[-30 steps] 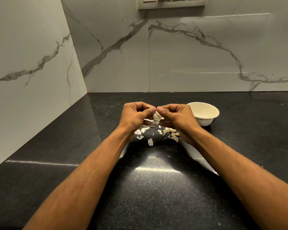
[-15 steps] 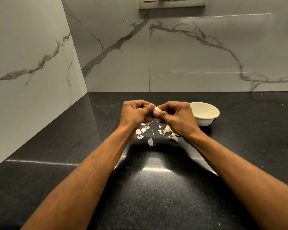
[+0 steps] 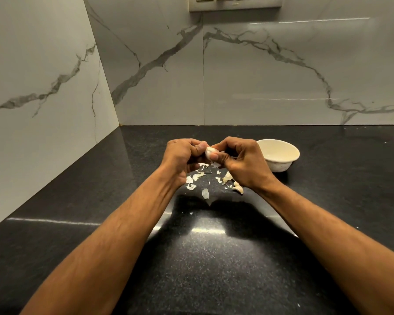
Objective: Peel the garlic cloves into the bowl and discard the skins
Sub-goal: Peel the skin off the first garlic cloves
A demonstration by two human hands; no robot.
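Across the dark stone counter point(image 3: 214, 258), which fills the lower half of the view below the marble wall point(image 3: 259, 76), two bare forearms reach toward twelve o'clock and meet near the centre. At two o'clock from the hands, near the right hand but not touching it, sits the pale bowl point(image 3: 278, 155); its inside looks bare from this angle, so I judge that no peeled clove has landed there yet, though the near wall hides part of the bottom. The left hand point(image 3: 182, 158) has its fingers curled, thumb and fingertips pinching the left end of the garlic clove point(image 3: 210, 153); the right hand point(image 3: 243, 162) is likewise curled, thumb pressed under the clove. The clove is held in the air between both hands. Below them, at six o'clock, loose skins point(image 3: 197, 178) lie scattered on the counter, and what seem to be unpeeled cloves point(image 3: 238, 189) wait by the right wrist, so peeling is partly done and discarding has not begun. Compared with a second ago, the hands have risen slightly and the clove sits higher between the thumbs; the scraps look unmoved.
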